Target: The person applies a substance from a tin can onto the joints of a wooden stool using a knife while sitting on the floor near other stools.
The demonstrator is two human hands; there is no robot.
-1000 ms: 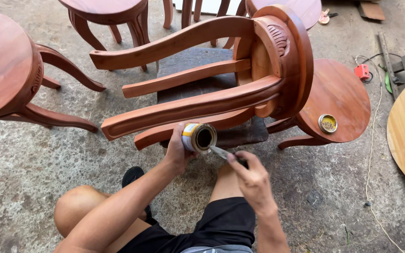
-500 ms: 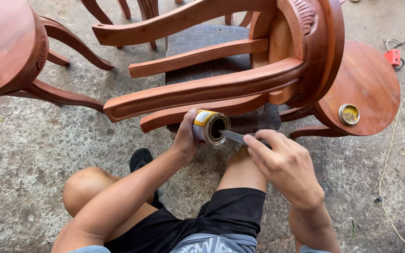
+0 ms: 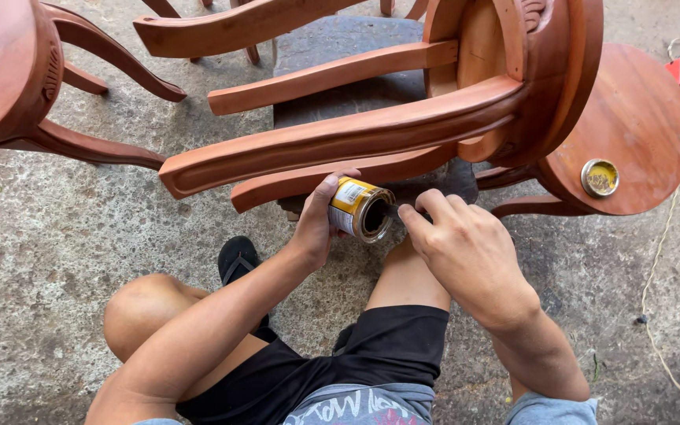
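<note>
While the person squats on the ground, the left hand (image 3: 318, 224) is wrapped around a small yellow can (image 3: 360, 209), tipped sideways just under the wooden chair (image 3: 340, 138). The right hand (image 3: 466, 252) pinches a thin tool (image 3: 394, 211) poking into the can. A lid (image 3: 600, 178) sits on the round stool (image 3: 639, 126).

At frame centre, the left hand (image 3: 316, 228) grips a tilted yellow can (image 3: 358, 208); the right hand (image 3: 466, 252) holds a tool in its mouth, below an overturned chair (image 3: 356, 134).

Obstacles: overturned chair's legs (image 3: 340, 138) at 12 o'clock of the can (image 3: 360, 208), close above. Round stool (image 3: 631, 126) at 2 o'clock. Bare concrete floor (image 3: 64, 236) free at 9 o'clock.
</note>
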